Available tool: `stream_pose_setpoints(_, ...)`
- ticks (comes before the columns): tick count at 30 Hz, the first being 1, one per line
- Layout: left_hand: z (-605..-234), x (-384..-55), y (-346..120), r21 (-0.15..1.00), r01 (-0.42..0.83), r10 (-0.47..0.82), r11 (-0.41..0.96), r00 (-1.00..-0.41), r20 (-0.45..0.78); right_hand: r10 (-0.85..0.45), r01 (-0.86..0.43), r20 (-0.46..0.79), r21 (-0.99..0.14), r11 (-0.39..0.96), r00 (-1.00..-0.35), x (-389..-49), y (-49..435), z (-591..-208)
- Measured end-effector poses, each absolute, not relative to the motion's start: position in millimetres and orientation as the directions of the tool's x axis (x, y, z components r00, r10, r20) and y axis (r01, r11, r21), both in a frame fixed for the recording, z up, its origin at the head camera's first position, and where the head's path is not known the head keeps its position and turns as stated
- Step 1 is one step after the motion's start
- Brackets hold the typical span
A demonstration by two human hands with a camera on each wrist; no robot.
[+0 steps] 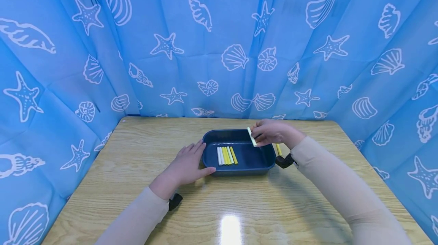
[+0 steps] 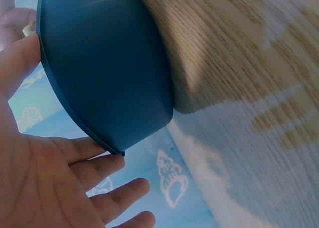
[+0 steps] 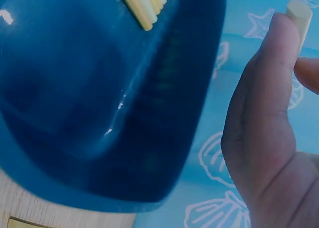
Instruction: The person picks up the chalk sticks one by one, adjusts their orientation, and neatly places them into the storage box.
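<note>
A dark blue tray [image 1: 253, 169] stands on the table, with a row of white and yellow chalk sticks [image 1: 227, 155] lying side by side in its left half. Over the tray's right back part, my right hand [image 1: 272, 131] pinches a pale chalk stick [image 1: 252, 137] between thumb and fingers. The top end of this chalk stick [image 3: 300, 9] shows above the fingertips in the right wrist view. My left hand [image 1: 187, 163] touches the tray's left end with spread, fairly straight fingers. In the left wrist view, the thumb [image 2: 22, 58] and fingertips rest at the tray's rim [image 2: 65, 108].
A yellow stick [image 1: 278, 149] lies on the table just right of the tray, partly hidden by the right wrist. The wooden table [image 1: 147, 135] extends around the tray. A blue curtain [image 1: 212, 70] with white shell and starfish prints hangs behind and at both sides.
</note>
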State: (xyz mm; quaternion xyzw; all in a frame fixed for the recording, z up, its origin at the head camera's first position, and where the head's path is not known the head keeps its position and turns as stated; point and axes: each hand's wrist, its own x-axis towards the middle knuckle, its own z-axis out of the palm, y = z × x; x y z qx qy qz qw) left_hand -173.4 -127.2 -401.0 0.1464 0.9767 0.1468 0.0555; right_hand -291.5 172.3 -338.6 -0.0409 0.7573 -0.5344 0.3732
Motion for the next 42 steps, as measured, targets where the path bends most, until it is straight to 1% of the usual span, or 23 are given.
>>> stream_pose_setpoints(8, -402.1, -172.9, -128.2, 0.310, 0.268, 0.301, 0.912, -0.951, -0.063, -0.422, 0.349, -0.571, -0.796, 0.495, -0.704, -299.0, 156.7, -350.4)
stream_pose_setpoints(17, -401.1, -173.1, -128.3, 0.315, 0.263, 0.297, 0.912, -0.953, -0.064, -0.400, 0.325, -0.619, -0.737, 0.592, -0.675, -305.5, 142.6, -358.4)
stream_pose_setpoints(25, -400.9, -174.0, -127.9, 0.314, 0.257, 0.293, 0.914, -0.953, -0.073, -0.323, 0.324, -0.668, -0.655, 0.683, -0.670, -308.5, 126.1, -369.6)
stream_pose_setpoints(42, -401.0, -173.3, -128.6, 0.313, 0.265, 0.299, 0.912, -0.952, -0.067, -0.270, 0.278, -0.699, -0.564, 0.778, -0.662, -308.4, 106.3, -383.7)
